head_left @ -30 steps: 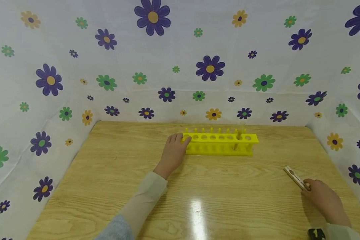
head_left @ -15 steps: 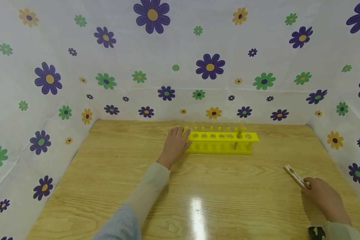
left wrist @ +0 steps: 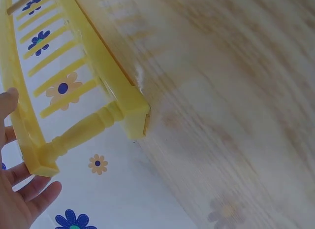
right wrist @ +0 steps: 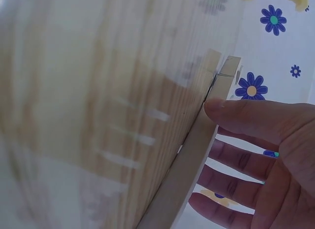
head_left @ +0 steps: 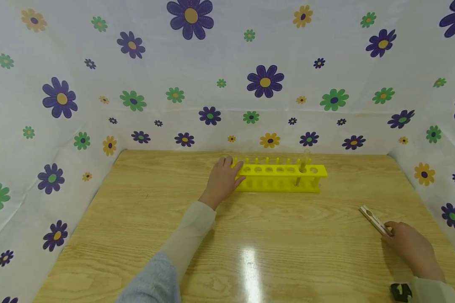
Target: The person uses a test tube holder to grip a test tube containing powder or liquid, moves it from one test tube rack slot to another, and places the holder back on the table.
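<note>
Head view: grips end of long yellow plastic test-tube rack [head_left: 274,173] in left hand [head_left: 222,182], seemingly for steadiness; pinches slim pale wooden clamp [head_left: 374,219] in right hand [head_left: 412,247].

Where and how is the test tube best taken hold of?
Probably by its upper part, coming from the front right and slightly above. The test tube stands in the second hole from the right of the yellow rack, its top sticking up clear while the rack surrounds its lower part. Yellow pegs line the back, so the front looks less crowded.
</note>
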### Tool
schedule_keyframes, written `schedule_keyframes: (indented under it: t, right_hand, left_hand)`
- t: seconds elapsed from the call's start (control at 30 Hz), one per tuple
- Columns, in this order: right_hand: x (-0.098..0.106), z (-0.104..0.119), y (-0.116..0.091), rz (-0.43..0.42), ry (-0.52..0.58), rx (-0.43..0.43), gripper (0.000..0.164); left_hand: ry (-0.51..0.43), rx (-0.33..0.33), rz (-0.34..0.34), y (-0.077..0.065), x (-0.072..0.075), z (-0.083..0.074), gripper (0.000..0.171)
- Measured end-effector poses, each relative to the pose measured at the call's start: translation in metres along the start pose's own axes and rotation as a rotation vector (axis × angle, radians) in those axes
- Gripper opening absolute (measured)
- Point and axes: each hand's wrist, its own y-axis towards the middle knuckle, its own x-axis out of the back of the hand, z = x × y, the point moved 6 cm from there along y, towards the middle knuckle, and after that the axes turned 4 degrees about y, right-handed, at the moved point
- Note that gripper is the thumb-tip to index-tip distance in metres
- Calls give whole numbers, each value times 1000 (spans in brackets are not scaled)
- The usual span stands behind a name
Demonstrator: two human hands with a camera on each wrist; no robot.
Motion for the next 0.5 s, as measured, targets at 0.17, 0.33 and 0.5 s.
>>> schedule_keyframes:
  t: [0.17,0.33,0.5]
  right_hand:
    - [2,3,-1,-7,-8,-1,42]
    - [2,5,-1,-11,-11,6,41]
    - [2,4,0,-25,-22,15,37]
  left_hand:
    - [8,-16,-4,0,0,1,42]
    - [15,-40,-7,-2,2,1,41]
    - [11,-43,6,-2,2,2,41]
